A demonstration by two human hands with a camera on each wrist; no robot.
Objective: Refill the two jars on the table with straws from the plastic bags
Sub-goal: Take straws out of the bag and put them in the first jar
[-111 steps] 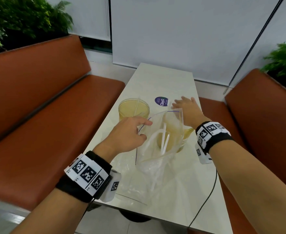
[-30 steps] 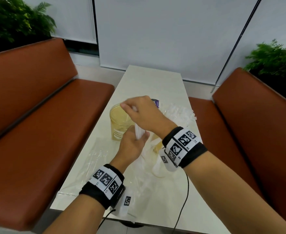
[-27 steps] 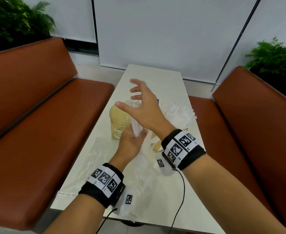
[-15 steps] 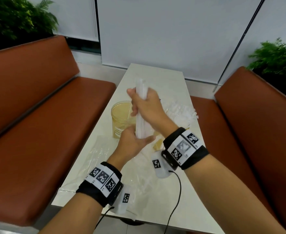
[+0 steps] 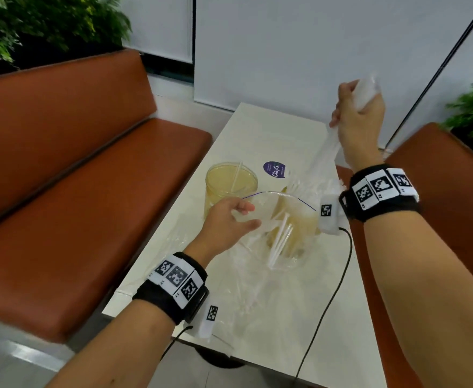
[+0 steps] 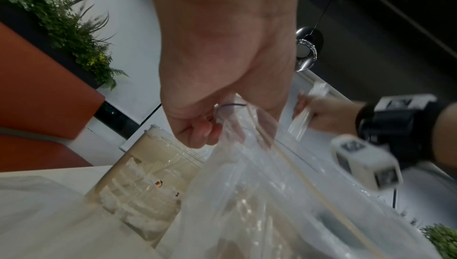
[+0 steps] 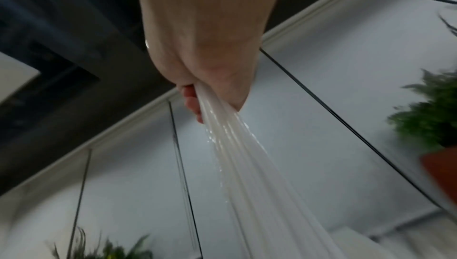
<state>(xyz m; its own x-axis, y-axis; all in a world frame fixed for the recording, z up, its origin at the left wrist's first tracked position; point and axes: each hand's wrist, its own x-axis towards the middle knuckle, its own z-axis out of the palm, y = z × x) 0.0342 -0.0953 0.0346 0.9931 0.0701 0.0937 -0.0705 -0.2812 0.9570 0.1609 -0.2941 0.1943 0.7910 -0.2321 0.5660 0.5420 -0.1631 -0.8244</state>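
Two yellowish clear jars stand on the white table [image 5: 260, 127] – the left jar [image 5: 231, 184] holds a single straw leaning inside, and the right jar [image 5: 299, 228] sits behind a zip-top plastic bag [image 5: 282, 219]. The left hand [image 5: 226, 222] pinches that bag's rim between thumb and curled fingers, keeping its mouth open; a few white straws [image 5: 281, 242] lean inside it. The right hand [image 5: 358, 121], raised well above the table, is clenched around a bundle of straws [image 5: 326, 149] – their ends stick out above and below the fist. Another crumpled clear bag [image 5: 240, 298] lies flat on the near table.
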